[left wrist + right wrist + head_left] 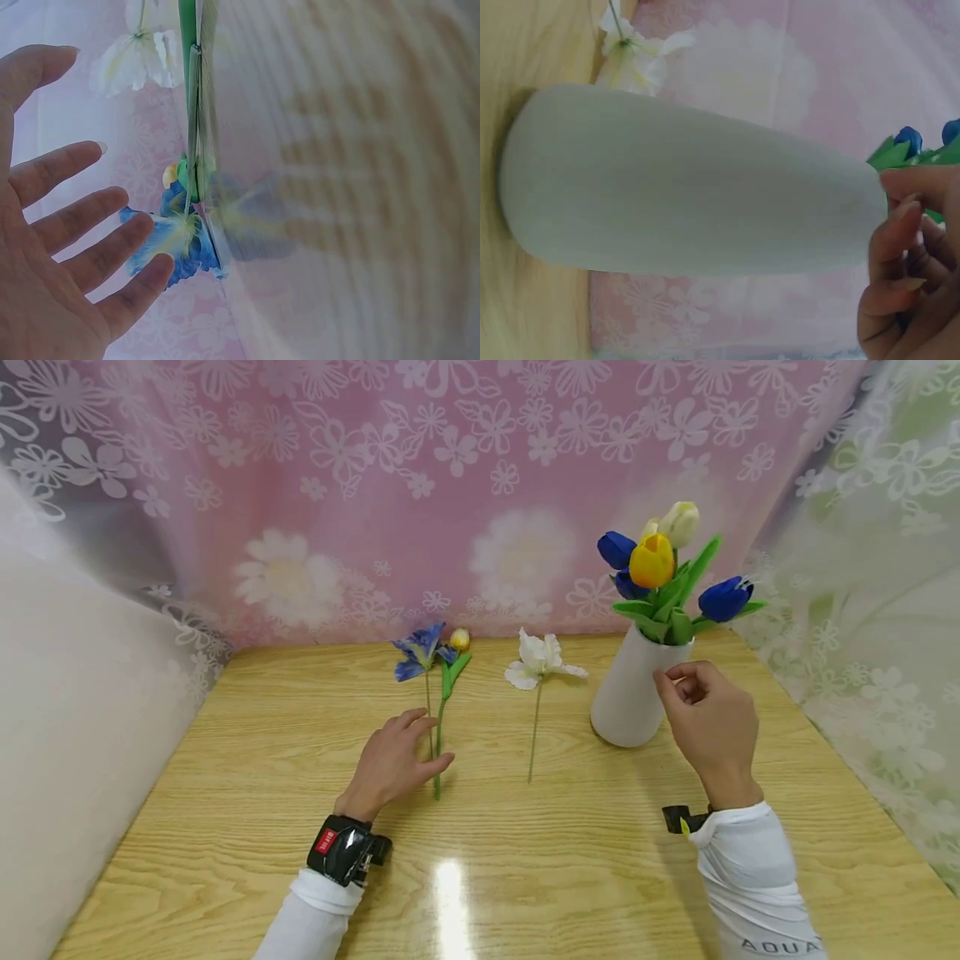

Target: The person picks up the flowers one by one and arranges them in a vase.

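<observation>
My left hand hovers over the stems of a blue iris-like flower and a small yellow-white tulip, fingers spread and holding nothing. In the left wrist view the fingers are apart from the stems. My right hand, fingers curled, is beside the rim of a white vase. Nothing shows between thumb and fingers; whether they touch the rim cannot be told. The vase holds a yellow tulip, white tulips and several blue tulips with green leaves.
Between the left hand and the vase, a white flower on a thin stem lies on the wooden table. A pink flowered curtain hangs behind, and a pale flowered cloth hangs at the right.
</observation>
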`<state>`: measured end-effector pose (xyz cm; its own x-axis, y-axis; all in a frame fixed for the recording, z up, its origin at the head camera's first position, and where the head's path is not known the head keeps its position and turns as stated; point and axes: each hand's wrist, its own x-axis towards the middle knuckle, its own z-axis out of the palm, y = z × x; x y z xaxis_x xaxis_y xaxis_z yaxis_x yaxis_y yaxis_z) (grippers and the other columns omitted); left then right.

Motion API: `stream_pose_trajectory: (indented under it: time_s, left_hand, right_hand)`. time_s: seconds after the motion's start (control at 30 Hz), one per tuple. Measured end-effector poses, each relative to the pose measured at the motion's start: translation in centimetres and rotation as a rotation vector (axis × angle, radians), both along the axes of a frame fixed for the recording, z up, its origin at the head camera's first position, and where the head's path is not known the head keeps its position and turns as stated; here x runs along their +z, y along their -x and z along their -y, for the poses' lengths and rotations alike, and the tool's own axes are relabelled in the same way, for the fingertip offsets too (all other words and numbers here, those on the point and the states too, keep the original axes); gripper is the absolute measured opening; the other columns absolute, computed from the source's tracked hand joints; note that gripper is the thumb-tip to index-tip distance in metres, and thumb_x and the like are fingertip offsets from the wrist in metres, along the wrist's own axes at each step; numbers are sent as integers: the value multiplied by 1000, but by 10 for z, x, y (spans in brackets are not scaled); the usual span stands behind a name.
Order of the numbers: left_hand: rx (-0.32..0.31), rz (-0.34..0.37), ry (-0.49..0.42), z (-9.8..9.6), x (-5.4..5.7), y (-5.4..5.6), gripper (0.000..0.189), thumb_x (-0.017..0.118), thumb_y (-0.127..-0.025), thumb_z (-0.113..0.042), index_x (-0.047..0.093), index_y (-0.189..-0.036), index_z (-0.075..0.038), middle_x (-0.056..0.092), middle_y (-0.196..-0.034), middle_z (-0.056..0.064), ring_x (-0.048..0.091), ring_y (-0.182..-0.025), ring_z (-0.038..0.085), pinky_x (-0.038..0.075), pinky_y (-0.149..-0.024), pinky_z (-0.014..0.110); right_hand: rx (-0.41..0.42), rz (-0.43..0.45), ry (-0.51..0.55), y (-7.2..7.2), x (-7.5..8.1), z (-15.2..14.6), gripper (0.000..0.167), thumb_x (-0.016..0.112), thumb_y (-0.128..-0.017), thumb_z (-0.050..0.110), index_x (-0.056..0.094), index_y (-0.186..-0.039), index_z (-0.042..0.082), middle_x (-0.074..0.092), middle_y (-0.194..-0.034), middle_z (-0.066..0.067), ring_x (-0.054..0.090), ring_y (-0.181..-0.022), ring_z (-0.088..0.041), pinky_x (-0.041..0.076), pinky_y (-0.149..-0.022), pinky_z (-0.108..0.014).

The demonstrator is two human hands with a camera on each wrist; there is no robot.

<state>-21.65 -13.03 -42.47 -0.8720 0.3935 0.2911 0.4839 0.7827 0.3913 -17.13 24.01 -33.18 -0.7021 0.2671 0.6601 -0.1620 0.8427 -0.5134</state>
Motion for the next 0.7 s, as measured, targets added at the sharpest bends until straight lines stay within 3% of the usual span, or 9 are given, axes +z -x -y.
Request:
stream_pose_trajectory:
  time_s: [0.1,0.17,0.27,0.47,0.7]
  left_hand:
    - [2,10,6,2,0,0,56,66,-85,-47,62,-126,-9,51,-135,15,52,-118,36,44,-91,54]
    - [7,15,7,3,0,-1,56,66,-85,-47,62,-126,-9,51,-136,14,51,-118,36,44,-91,54]
    - [11,16,0,4,0,-2,55,67,-85,-46,62,-126,-9,51,-136,14,51,-118,36,44,-91,54]
    - [7,10,7,5,1,-3,54,67,-86,-45,62,-126,-10,51,-136,15,51,-118,36,44,-91,54]
    - [-11,16,20,6,1,-3,56,68,-85,-44,60,-129,-10,48,-138,14,49,-121,35,43,-92,55]
  right_hand:
    - [76,-73,10,2,-5,6,18,72,-86,21,69,-85,4,60,-62,-3,42,-54,11,34,-51,-12]
    - [119,-100,10,4,-7,10,16,72,-85,18,68,-85,3,60,-62,-3,45,-54,7,34,-52,-10]
    - [181,-72,-22,9,-12,17,14,73,-85,18,68,-85,4,61,-63,-2,50,-54,-3,37,-52,-12]
    - [349,211,-97,19,-40,33,17,67,-91,24,71,-93,9,64,-68,2,56,-58,-13,45,-51,-29]
    - [451,489,-48,31,-66,44,34,55,-97,39,68,-106,10,66,-77,-3,58,-61,-13,47,-53,-31]
